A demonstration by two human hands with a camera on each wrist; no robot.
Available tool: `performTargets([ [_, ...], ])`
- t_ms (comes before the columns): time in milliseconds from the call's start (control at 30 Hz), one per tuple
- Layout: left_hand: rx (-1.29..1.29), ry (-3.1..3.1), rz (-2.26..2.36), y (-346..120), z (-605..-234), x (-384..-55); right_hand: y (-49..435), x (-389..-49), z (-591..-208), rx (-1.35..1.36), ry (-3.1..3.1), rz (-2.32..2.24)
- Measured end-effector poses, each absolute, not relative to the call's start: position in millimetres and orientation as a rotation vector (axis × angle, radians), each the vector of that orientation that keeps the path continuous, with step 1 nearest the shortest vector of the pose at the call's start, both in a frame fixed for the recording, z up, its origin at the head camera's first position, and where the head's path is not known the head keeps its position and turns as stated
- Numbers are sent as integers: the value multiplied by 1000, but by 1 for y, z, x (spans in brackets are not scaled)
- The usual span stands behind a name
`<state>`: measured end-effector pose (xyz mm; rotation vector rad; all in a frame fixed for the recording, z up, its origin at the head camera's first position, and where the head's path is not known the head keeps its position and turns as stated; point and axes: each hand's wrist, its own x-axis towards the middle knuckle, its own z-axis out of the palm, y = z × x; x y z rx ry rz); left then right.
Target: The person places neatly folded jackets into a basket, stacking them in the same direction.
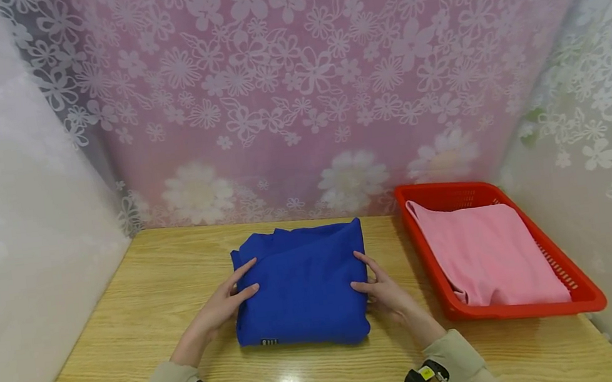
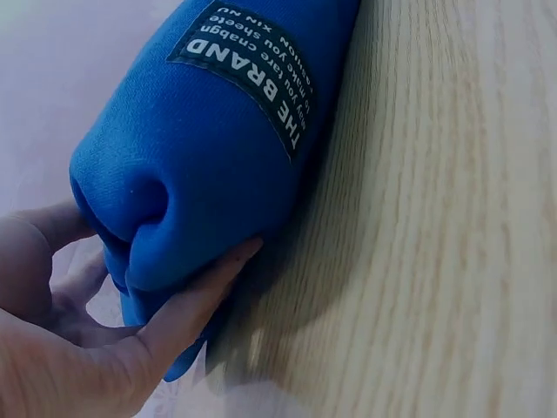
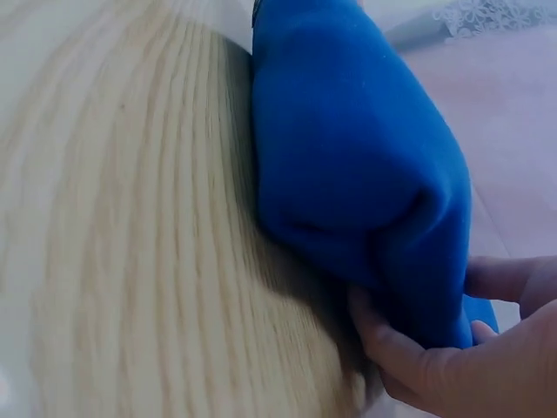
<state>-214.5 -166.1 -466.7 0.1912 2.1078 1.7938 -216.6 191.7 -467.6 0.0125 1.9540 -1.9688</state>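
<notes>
A folded blue garment point(image 1: 302, 286) lies on the table in front of me, its layers stacked into a thick, roughly square bundle. At its left side my left hand point(image 1: 221, 304) grips the edge. In the left wrist view, a dark label point(image 2: 248, 74) with white lettering shows on the front fold, and fingers point(image 2: 196, 300) reach beneath the bundle. My right hand point(image 1: 388, 292) holds the opposite side. The right wrist view has fingers of this hand point(image 3: 461, 370) on both faces of the rounded blue fold. The garment's underside is hidden.
On the right stands a red plastic basket point(image 1: 450, 313) with a folded pink cloth point(image 1: 495, 257) inside. The wooden table point(image 1: 144, 310) meets a pink floral curtain point(image 1: 287, 124) at the back. Pale sheets hang at both sides.
</notes>
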Motion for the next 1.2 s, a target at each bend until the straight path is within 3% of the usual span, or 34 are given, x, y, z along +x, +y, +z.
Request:
performTargets([
  [267,168,2075,1865,-163,-460,-218,196,-215,-463,78,1821,-2089],
  [733,282,2003,1917,-150,-408,-221,226,-203,-390,-53,1898,-2046],
  [1200,370,1992,1905,-108,-373,-226,271,-190,-347,-94,2027,-2000],
])
